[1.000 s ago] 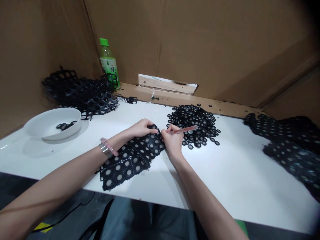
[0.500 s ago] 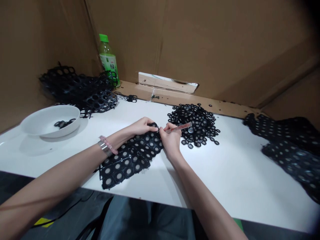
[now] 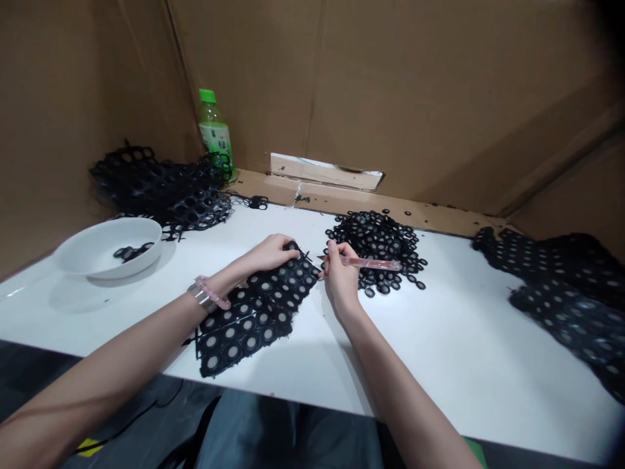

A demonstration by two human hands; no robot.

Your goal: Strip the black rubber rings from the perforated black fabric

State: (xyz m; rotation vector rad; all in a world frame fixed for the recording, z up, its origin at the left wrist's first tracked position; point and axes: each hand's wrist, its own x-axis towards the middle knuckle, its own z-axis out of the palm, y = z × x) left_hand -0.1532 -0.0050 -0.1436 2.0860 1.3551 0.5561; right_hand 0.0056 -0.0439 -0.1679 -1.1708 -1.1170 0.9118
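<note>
A black sheet (image 3: 251, 324) patterned with rows of rings around pale round centres lies on the white table. My left hand (image 3: 271, 253) pinches its far edge between thumb and fingers. Just right of that edge, my right hand (image 3: 343, 277) is closed around a slim, pen-like pointed tool (image 3: 374, 264) with a pinkish, see-through handle. The tool's tip points left, towards the sheet and a little apart from it. Small dark bits show near my right fingertips, too small to make out. Behind the right hand is a pile of loose black rings (image 3: 374, 231).
At left, a white bowl (image 3: 73, 251) holds a few black rings. Behind it are heaped black mesh scraps (image 3: 161, 185) and a green-capped bottle (image 3: 215, 137). More black ringed sheets (image 3: 566, 306) lie at right. Cardboard walls (image 3: 415, 98) enclose the table (image 3: 439, 365).
My right hand has drawn slightly right, away from the sheet's edge, and the tool has swung flatter. My left hand keeps hold of the sheet. The whole view has shifted slightly.
</note>
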